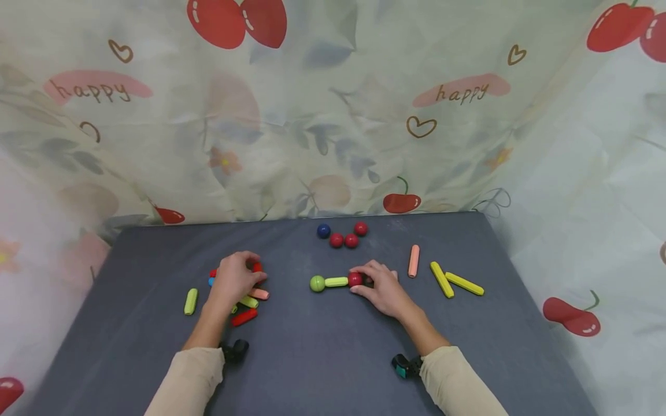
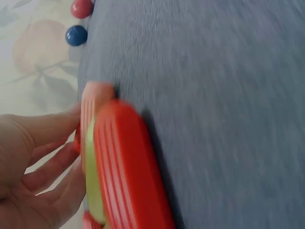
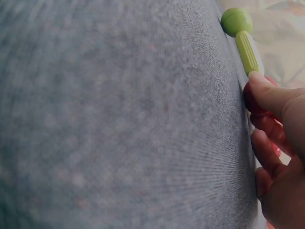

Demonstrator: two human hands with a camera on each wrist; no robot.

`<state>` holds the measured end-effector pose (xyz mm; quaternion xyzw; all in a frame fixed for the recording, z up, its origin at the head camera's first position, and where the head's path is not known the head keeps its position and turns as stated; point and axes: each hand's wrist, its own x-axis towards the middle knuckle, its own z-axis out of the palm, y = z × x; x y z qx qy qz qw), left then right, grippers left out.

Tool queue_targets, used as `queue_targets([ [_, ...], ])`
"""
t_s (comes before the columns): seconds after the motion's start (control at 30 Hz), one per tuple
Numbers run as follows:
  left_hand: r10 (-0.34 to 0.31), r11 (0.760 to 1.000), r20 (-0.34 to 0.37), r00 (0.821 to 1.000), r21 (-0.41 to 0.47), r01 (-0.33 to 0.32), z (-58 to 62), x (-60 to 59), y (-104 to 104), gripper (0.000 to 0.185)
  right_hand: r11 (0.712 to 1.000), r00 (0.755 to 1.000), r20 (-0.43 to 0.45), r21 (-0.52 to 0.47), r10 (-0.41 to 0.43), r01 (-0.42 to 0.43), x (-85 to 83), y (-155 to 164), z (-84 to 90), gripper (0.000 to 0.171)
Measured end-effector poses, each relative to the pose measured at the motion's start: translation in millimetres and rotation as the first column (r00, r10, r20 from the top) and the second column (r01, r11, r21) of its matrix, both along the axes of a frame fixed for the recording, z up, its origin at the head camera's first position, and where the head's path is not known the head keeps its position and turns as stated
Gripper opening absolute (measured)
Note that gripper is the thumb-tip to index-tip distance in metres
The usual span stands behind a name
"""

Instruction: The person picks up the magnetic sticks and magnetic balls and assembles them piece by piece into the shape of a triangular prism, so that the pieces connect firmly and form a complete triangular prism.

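**Both hands down on rod-and-ball pieces, dark grey counter**

Far left we note a lone yellow-green ridged plastic rod (image 1: 191,301) lying on the dark grey cloth-covered counter (image 1: 312,358), just apart from the pile. Next, the left hand (image 1: 235,278) sits on a small heap of short coloured plastic rods (image 1: 248,305), fingers curled over them; the left wrist view shows a red ridged rod (image 2: 128,171) against the fingers, blurred. Toward the middle lies a joined piece: a green plastic ball (image 1: 317,283) stuck to a short yellow-green rod (image 1: 336,281), then a red plastic ball (image 1: 355,279). The right hand (image 1: 381,287) pinches that red ball, fingertips curled around it. Behind, near the counter's far edge, we see one dark blue ball (image 1: 324,231) beside three red balls (image 1: 350,236). To the right lie a salmon-pink rod (image 1: 413,260) and two long yellow rods (image 1: 455,281) touching at one end.
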<state>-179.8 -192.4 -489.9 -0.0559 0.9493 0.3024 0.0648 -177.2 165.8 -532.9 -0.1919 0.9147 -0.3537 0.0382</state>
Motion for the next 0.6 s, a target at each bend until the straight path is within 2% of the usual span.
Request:
queue_targets([
  [0.1,-0.020,1.000,-0.003,1.000,0.021,0.020,-0.7,-4.7,12,0.044,1.000,1.000,-0.003,-0.006,0.007,-0.007,0.2,1,0.3,0.040],
  [0.23,0.002,0.994,-0.018,1.000,0.110,0.000,2.4,-8.5,33,0.042,1.000,1.000,0.008,-0.010,0.011,-0.011,0.7,2,0.4,0.040],
  [0.43,0.056,0.950,-0.109,0.992,0.311,-0.019,5.4,-12.8,67,0.035,1.000,1.000,0.015,-0.017,0.010,-0.010,1.7,2,1.4,0.040],
  [0.6,0.063,0.923,-0.118,0.991,0.385,-0.013,-1.0,-17.8,91,0.031,1.000,1.000,0.005,-0.023,0.013,-0.013,1.2,1,0.9,0.040],
])
